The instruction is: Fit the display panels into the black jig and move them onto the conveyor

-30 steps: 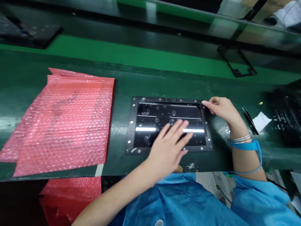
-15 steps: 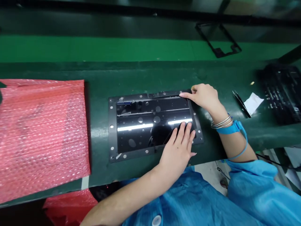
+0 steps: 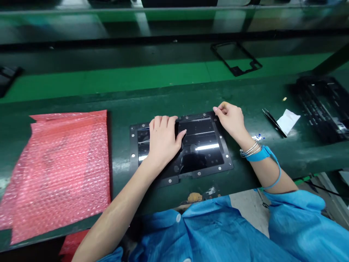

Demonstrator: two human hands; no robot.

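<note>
Nearest is the person's blue smock (image 3: 218, 225), and just beyond it the dark glossy panel (image 3: 201, 129) lies flat on the green bench (image 3: 174, 98), its rim dotted with pale discs. The left hand (image 3: 162, 138) lies across the panel's left half — palm down, thumb spread from the fingers, fingertips over the far rim — and is not closed around anything. Half a second ago it was on the right near part of the glass; that area is now uncovered, and the left half appears to be the side being steadied or pressed. The right hand (image 3: 231, 118), with a blue strap (image 3: 257, 155) at its wrist, remains at the far right corner, thumb and forefinger drawn narrow; I cannot tell whether anything is pinched between them, so work at that corner may be unfinished. To the left of the panel, and apart from it, lie red bubble-wrap bags (image 3: 65, 167). On the right, tweezers (image 3: 274, 123) lie against a white paper scrap (image 3: 288, 122), with a pile of black parts (image 3: 324, 109) past them. Farthest back, a thin black frame (image 3: 236, 71) rests on the brighter green strip.
</note>
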